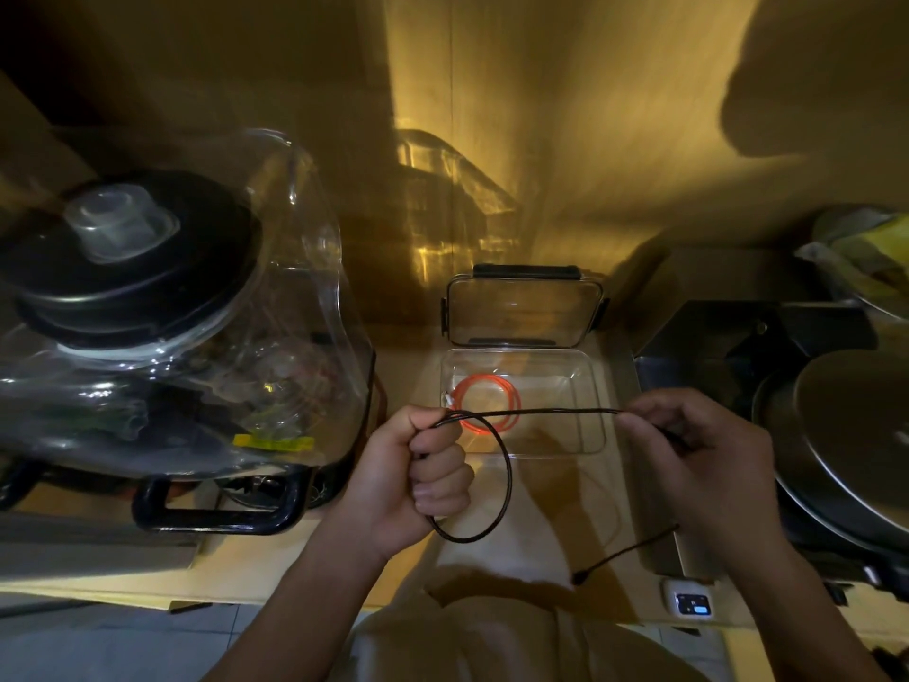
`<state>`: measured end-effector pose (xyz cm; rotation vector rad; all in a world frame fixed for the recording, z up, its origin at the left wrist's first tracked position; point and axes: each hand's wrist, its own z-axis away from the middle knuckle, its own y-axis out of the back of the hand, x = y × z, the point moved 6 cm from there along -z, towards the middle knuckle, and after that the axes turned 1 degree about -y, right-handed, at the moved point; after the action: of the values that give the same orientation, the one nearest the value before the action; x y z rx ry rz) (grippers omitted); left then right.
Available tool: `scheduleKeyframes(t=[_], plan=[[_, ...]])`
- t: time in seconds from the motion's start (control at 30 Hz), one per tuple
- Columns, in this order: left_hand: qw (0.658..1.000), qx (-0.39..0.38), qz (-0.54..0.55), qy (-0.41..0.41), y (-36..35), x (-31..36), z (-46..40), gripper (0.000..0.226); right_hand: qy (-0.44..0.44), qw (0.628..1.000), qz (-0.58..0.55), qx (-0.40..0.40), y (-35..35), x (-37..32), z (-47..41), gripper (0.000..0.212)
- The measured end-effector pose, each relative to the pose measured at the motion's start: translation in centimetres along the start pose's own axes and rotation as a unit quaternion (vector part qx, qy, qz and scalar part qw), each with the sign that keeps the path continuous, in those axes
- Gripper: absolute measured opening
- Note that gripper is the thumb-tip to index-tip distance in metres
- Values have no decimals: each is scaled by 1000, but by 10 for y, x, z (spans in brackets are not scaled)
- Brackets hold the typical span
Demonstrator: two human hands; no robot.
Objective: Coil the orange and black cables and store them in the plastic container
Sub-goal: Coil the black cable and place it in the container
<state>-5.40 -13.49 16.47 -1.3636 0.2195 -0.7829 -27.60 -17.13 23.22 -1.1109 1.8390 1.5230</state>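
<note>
Orange cable (488,402) was already coiled and lying flat in the left half of the open clear container (588,386). The container's lid (521,311) sat just behind it, off.

Black cable (506,477) was in work, held over the near edge of the container. Left hand (423,472) was a closed fist, fingers curled tight around the gathered cable, one loop hanging out below the knuckles. Right hand (698,452) was pinching the cable between thumb and fingertips, other fingers loosely curled. A straight run was stretched between the two hands. The rest trailed off past the right hand and ended in a small plug (579,578) lying on the cardboard surface (521,529).

Handling, my read:
- thin, light, limp. No real weight to manage.
- has some spring: the hanging loop kept a clean round shape, so it will likely pop open if released loose.
- smooth jacket, probably slides easily through a light pinch, good for feeding.
- best hold: bundle clamped in the fist at the crossing point, other hand feeding slack a loop at a time.
- plug end is the stiff bit; tuck it in last.

About one loop was formed, with a fair length left. Blender jug (172,307) was close on the left, pots (846,450) on the right, so there was snag risk for the loose tail.
</note>
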Motion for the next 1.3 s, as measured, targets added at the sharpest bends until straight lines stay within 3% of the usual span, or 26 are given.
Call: scheduleKeyframes(t=[0.13,0.4,0.63,0.87,1.1,1.3], plan=[[996,-53,69,4,-13,3,3,39,6,1000,29,2,-1,3,0,8],[997,-41,56,-17,-17,8,5,36,46,997,55,-14,-2,-1,0,9],[996,-17,57,-72,-19,17,4,36,75,987,67,-125,-19,2,8,39],[990,-24,70,-123,-30,24,5,34,45,983,61,-165,-31,5,14,14],[976,-48,33,-211,-40,57,20,49,-14,993,49,-103,-6,12,19,35],[968,-11,-40,-248,-41,62,23,47,-38,992,82,-90,-9,14,27,10]])
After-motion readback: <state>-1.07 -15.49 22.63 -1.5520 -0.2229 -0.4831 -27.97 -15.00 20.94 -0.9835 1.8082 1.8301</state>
